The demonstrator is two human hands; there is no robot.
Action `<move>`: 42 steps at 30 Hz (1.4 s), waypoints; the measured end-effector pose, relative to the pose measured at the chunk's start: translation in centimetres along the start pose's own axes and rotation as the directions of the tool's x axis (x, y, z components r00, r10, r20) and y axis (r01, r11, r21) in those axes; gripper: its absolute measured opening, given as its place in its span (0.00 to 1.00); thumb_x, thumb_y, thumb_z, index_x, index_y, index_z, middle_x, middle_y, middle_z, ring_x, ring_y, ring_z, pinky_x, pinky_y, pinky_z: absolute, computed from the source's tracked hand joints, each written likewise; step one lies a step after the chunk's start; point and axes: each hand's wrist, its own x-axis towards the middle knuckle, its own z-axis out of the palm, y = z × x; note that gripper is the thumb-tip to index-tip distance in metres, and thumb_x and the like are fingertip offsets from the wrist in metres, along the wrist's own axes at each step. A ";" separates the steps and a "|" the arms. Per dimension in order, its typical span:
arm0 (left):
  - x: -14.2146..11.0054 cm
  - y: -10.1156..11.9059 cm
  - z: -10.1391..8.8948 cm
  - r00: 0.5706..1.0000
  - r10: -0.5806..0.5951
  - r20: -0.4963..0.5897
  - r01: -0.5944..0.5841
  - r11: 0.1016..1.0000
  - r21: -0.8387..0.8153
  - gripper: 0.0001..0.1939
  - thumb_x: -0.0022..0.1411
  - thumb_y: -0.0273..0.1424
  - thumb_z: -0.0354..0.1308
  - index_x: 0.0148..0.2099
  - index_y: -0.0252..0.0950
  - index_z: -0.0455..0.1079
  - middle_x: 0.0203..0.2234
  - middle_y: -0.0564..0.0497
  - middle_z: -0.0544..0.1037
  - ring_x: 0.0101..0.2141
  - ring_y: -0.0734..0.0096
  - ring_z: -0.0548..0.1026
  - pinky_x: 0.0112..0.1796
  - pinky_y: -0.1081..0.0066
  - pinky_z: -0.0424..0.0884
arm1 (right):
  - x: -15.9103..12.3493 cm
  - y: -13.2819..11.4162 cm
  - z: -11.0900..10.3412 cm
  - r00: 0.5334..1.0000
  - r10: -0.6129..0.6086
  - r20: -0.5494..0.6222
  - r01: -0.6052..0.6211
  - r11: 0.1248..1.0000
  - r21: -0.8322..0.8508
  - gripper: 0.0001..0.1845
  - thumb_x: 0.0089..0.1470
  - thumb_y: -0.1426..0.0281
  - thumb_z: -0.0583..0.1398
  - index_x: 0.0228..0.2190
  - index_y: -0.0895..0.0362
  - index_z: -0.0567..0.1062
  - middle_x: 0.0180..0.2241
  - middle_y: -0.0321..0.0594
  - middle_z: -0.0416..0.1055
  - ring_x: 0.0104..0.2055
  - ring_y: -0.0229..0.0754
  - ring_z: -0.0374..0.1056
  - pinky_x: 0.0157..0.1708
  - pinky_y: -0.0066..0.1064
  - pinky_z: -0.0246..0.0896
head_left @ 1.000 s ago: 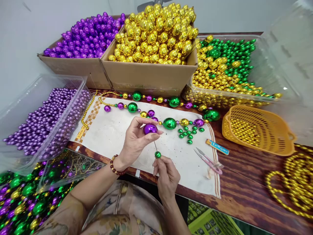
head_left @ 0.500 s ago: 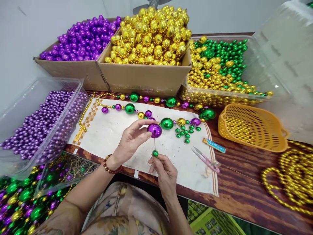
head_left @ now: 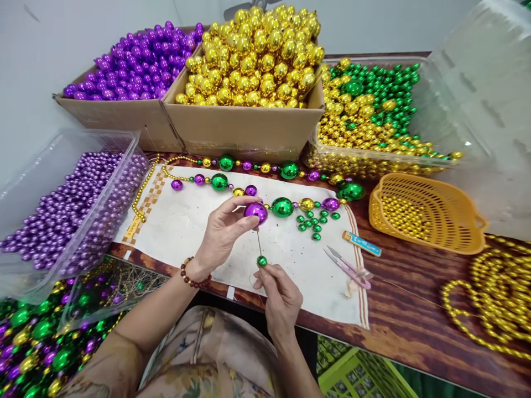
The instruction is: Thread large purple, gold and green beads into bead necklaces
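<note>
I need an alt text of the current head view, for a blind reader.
Left hand holds a large purple bead; right hand holds a thin rod carrying a small green bead. Beyond, a colourful beaded strand lies near two cardboard boxes of purple beads and gold beads.

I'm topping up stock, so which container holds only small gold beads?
The orange basket; the cardboard box's gold beads are larger; the right bin mixes in green.

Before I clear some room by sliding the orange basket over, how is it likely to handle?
The orange basket will probably keep its shape, as its slotted walls look like molded plastic. It should feel fairly light for its size, with so many openings and only a low pile inside. The small gold beads look loose and round, so a jolt might set them rolling.
</note>
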 end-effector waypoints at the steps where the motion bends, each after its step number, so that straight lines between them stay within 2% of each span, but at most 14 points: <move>1: 0.2 0.0 0.0 1.000 -0.001 -0.024 0.001 1.000 -0.002 0.14 0.57 0.34 0.70 0.46 0.41 0.77 0.41 0.50 0.79 0.35 0.74 0.76 0.35 0.75 0.76 | -0.2 0.0 0.1 1.000 0.016 -0.005 -0.016 1.000 0.003 0.08 0.61 0.75 0.60 0.34 0.55 0.79 0.24 0.33 0.71 0.23 0.34 0.67 0.28 0.29 0.63; 6: 0.5 0.1 0.3 0.997 -0.013 -0.077 0.011 1.000 -0.021 0.15 0.54 0.35 0.72 0.44 0.40 0.77 0.40 0.50 0.79 0.36 0.74 0.75 0.36 0.74 0.76 | -1.4 0.4 0.4 0.993 0.109 -0.042 -0.107 0.993 0.051 0.07 0.62 0.72 0.60 0.33 0.55 0.80 0.26 0.35 0.71 0.23 0.35 0.68 0.26 0.29 0.64; 11: -0.4 -0.4 0.7 0.999 0.000 -0.037 0.000 1.000 -0.004 0.15 0.56 0.33 0.71 0.46 0.40 0.76 0.41 0.50 0.79 0.38 0.74 0.76 0.41 0.72 0.76 | -1.3 0.3 1.1 0.988 0.112 -0.110 -0.103 0.991 0.080 0.06 0.61 0.72 0.61 0.34 0.55 0.79 0.26 0.35 0.72 0.23 0.35 0.67 0.25 0.28 0.62; 16: -1.0 -0.1 0.8 0.993 0.114 -0.020 -0.111 0.987 0.112 0.14 0.58 0.31 0.69 0.47 0.40 0.75 0.41 0.50 0.77 0.40 0.74 0.75 0.44 0.73 0.75 | -0.4 -0.3 1.1 0.998 0.055 -0.035 -0.054 0.998 0.007 0.08 0.62 0.72 0.60 0.32 0.55 0.79 0.25 0.35 0.71 0.24 0.35 0.67 0.27 0.30 0.63; 20: -1.1 0.3 1.0 0.990 0.139 0.027 -0.141 0.986 0.087 0.16 0.57 0.32 0.70 0.46 0.38 0.73 0.44 0.49 0.76 0.42 0.70 0.77 0.47 0.68 0.77 | -0.3 -0.4 0.9 1.000 0.022 0.004 -0.022 1.000 -0.019 0.08 0.62 0.72 0.60 0.32 0.55 0.79 0.25 0.35 0.72 0.24 0.36 0.67 0.27 0.30 0.63; 23: -1.1 0.2 1.0 0.992 0.121 0.025 -0.123 0.990 0.075 0.16 0.57 0.31 0.70 0.47 0.38 0.72 0.43 0.50 0.76 0.40 0.72 0.77 0.46 0.68 0.77 | -0.7 -0.2 0.8 0.999 0.033 -0.025 -0.033 0.999 0.007 0.08 0.62 0.72 0.60 0.32 0.55 0.80 0.25 0.36 0.72 0.23 0.36 0.68 0.26 0.31 0.64; 28: -1.0 -0.4 0.6 0.998 0.060 -0.020 -0.059 0.998 0.031 0.16 0.57 0.31 0.70 0.46 0.39 0.71 0.39 0.52 0.76 0.38 0.76 0.76 0.40 0.74 0.76 | -0.9 0.1 1.2 0.989 0.092 -0.114 -0.080 0.992 0.101 0.06 0.60 0.73 0.61 0.33 0.55 0.80 0.25 0.35 0.73 0.22 0.35 0.68 0.25 0.29 0.64; 31: -0.7 -0.6 0.5 0.998 0.021 -0.066 -0.020 1.000 0.011 0.17 0.56 0.34 0.71 0.45 0.39 0.70 0.37 0.53 0.75 0.36 0.76 0.75 0.38 0.74 0.75 | -0.7 -0.1 1.5 0.989 0.112 -0.093 -0.104 0.990 0.092 0.06 0.60 0.72 0.61 0.32 0.56 0.80 0.25 0.35 0.73 0.22 0.36 0.69 0.25 0.29 0.64; 35: -0.2 -0.5 0.4 0.992 0.029 -0.125 -0.029 1.000 0.001 0.19 0.53 0.37 0.73 0.42 0.39 0.69 0.35 0.53 0.74 0.34 0.75 0.74 0.36 0.74 0.74 | -0.9 -0.3 1.7 0.994 0.086 -0.074 -0.080 0.993 0.082 0.07 0.60 0.73 0.61 0.32 0.56 0.80 0.25 0.35 0.73 0.22 0.35 0.69 0.25 0.29 0.64; 42: -1.6 -1.6 1.4 0.996 0.086 -0.021 -0.085 0.995 0.044 0.19 0.52 0.30 0.73 0.44 0.39 0.70 0.38 0.52 0.73 0.36 0.76 0.72 0.39 0.75 0.72 | 0.2 -0.5 1.7 0.991 0.103 -0.090 -0.092 0.988 0.124 0.07 0.61 0.72 0.61 0.32 0.55 0.80 0.25 0.34 0.73 0.23 0.34 0.68 0.26 0.28 0.64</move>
